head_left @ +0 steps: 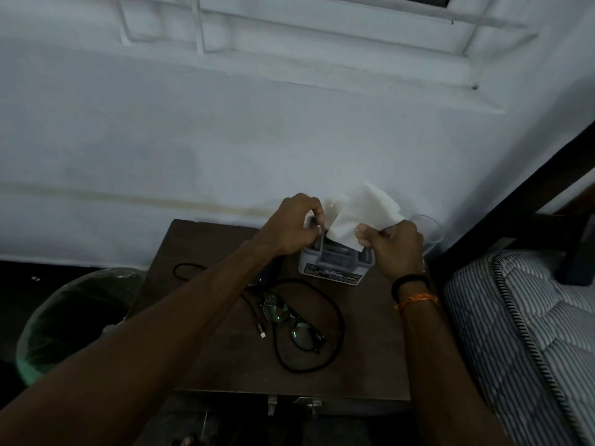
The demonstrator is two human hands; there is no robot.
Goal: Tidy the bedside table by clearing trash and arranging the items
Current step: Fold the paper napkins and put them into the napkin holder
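A pale painted wall (225, 133) fills the upper part of the view, with a window ledge at its top. At the right edge lies a striped mattress (528, 333) under a dark bed frame. Between the two stands the dark brown bedside table (363, 342), seen from above. To the left of the table sits a round waste bin (64, 320) lined with a greenish plastic bag.

At the back of the tabletop, close to the wall, stands a grey tissue holder (335, 263) with a printed label on its front. A black cable (335, 320) loops across the middle of the table, its plug end lying near a pair of black-framed spectacles (291, 321), which rest inside the loop. A thinner dark cord curls near the table's left side.

Both hands are raised over the holder with a white tissue (360, 214) stretched between them. The left hand (289, 225) has its fingers curled in and pinches the tissue's left edge just above the holder's rim. The right hand (394, 244) is closed in a loose fist on the tissue's right corner. Black and orange bands circle the right wrist.
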